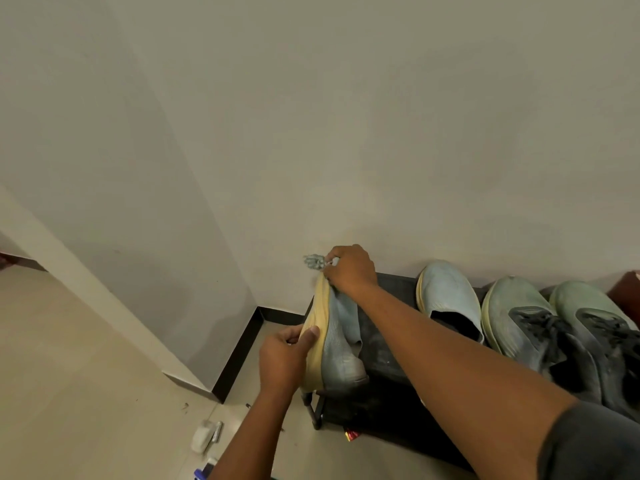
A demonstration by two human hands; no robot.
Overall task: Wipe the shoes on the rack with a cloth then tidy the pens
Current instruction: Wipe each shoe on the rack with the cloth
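- While tipped on its side at the left end of the rack (384, 344), pale blue shoe (337, 336) shows its yellow sole toward the left.
- Left hand (285, 358) grips that sole near the heel, thumb pressed on the yellow rubber, fingers curled round the edge.
- Right hand (349, 270) at the far toe end, fingers bunched and pinching a small grey cloth (314, 262) against the toe.
- Judged as mid-wipe on the first shoe, so early in the task.
- Matching blue shoe (448, 299) upright further right on the rack; two green shoes with dark laces (540, 327) beyond it at the right; whether any of these has been wiped cannot be told.
- Pens not started by the look of it: small items on the floor near left (207, 436), possibly pens or caps, too small to be sure.
- No brand, label or writing legible anywhere, on shoes or otherwise.
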